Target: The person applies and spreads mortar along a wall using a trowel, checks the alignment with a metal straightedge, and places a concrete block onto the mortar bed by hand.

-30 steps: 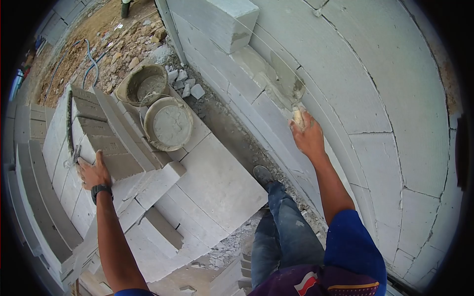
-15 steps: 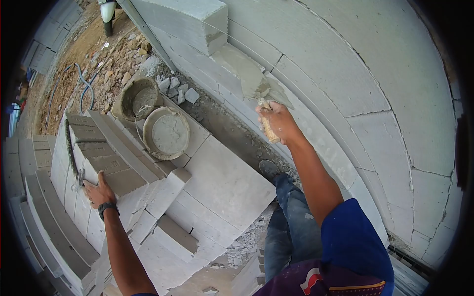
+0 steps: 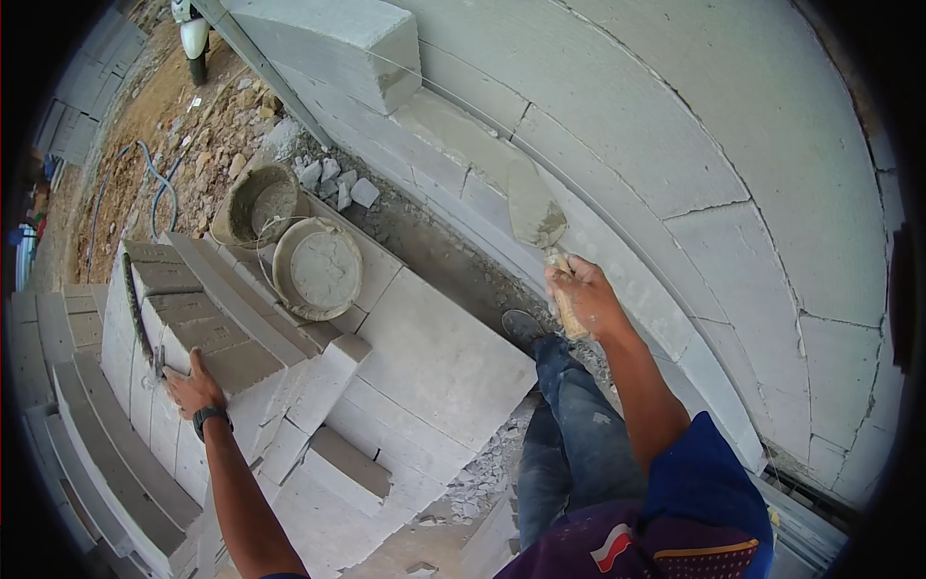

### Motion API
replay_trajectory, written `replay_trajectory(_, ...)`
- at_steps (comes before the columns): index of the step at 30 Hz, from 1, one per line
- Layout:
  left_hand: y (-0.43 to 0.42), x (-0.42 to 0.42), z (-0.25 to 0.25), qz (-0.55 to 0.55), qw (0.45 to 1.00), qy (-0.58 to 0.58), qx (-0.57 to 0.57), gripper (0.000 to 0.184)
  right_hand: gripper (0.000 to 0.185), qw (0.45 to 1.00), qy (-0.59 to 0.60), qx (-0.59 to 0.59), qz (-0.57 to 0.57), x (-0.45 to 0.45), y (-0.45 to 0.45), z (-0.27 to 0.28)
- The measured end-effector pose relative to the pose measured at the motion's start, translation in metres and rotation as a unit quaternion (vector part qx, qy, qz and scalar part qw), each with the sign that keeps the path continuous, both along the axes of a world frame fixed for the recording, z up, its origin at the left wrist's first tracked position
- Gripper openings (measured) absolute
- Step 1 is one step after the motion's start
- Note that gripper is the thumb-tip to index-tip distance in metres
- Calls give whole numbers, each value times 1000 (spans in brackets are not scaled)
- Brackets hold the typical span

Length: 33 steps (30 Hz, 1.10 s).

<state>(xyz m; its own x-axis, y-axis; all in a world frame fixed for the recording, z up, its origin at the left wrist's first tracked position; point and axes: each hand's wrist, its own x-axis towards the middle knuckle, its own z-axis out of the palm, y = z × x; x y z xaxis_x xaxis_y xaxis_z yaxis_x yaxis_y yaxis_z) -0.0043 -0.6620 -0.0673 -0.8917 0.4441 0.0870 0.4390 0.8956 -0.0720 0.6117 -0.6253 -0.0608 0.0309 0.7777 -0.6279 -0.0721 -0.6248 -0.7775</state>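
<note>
My right hand [image 3: 588, 297] is closed round the wooden handle of a trowel [image 3: 535, 207], whose blade lies over the top of the low block wall [image 3: 617, 251]. Grey mortar [image 3: 453, 135] is spread along that wall top, between the blade and a raised block [image 3: 338, 48]. A thin string runs above the wall. My left hand [image 3: 196, 390], with a black watch on the wrist, rests at the stack of grey blocks [image 3: 217, 333], its fingertips by a small metal piece [image 3: 159, 362]. Whether its fingers grip that piece is unclear.
Two mortar buckets, one light-rimmed [image 3: 318, 268] and one darker [image 3: 260, 205], stand on the blocks at centre left. Broken block pieces [image 3: 363, 192] lie beyond them. A tall block wall [image 3: 733, 251] rises on the right. A hose [image 3: 154, 183] crosses rocky ground.
The trowel has moved back along the wall toward me, and its blade now lies flatter. Mortar covers more of the wall top behind it. My left hand stays at the block stack.
</note>
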Motion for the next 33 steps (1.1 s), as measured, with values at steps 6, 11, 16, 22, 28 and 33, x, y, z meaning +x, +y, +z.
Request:
replay_trajectory(6, -1, -6, -4, -3, 1000, 2, -5, 99, 16, 999, 14, -25, -22, 17, -25, 5)
replay_trajectory(11, -1, -10, -6, -11, 1000, 6, -1, 99, 32, 998, 16, -38, -54, 40, -45, 10)
replay_trajectory(16, -2, -4, -2, -8, 1000, 1, 0, 99, 44, 978, 202, -11, -51, 82, -27, -7)
replay_trajectory(22, -1, -5, -2, -9, 1000, 4, 2, 99, 54, 976, 215, -9, 26, 111, 26, -35)
replay_trajectory(28, -1, -4, -2, -7, 1000, -2, 10, 100, 49, 975, 205, -49, 62, 112, 66, -30)
replay_trajectory(33, -1, -5, -1, -10, 1000, -2, 6, 101, 45, 984, 94, -49, 144, 105, 75, -3)
